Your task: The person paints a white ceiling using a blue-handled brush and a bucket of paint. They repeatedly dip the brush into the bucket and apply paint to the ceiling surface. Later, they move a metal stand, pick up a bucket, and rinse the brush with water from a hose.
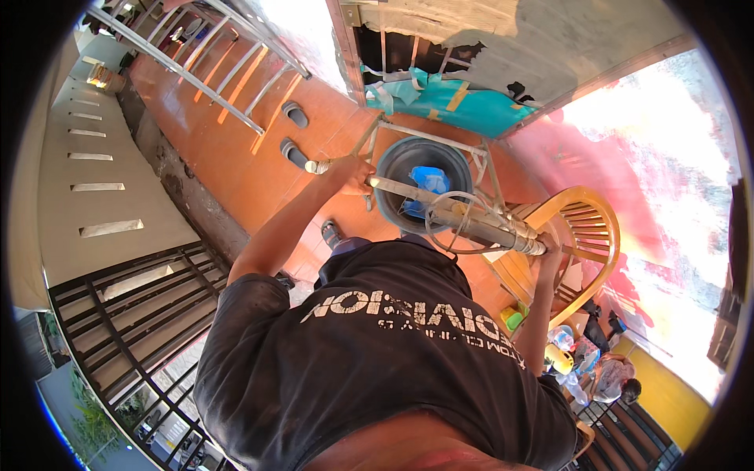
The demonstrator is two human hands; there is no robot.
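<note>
A worn frame of pale tubes (432, 196) spans the space before me, with a thin hoop (434, 238) on it and its right end wrapped. My left hand (353, 174) is closed round its left part, near a tube end with a whitish tip (316, 166). At the wrapped end, my right hand (550, 250) is closed on the tubes, fingers partly hidden. Behind and partly below the frame stands a round dark tub (390, 157) with crumpled blue material (430, 179) inside. The frame's tubes cover part of the tub.
A wooden chair (609, 216) stands close by my right hand. Grey slippers (294, 115) lie on the orange floor (259, 184) near a metal ladder (236, 110). A torn panel with teal sheeting (448, 100) is ahead. Black railings (133, 314) run left; another person (611, 377) sits lower right.
</note>
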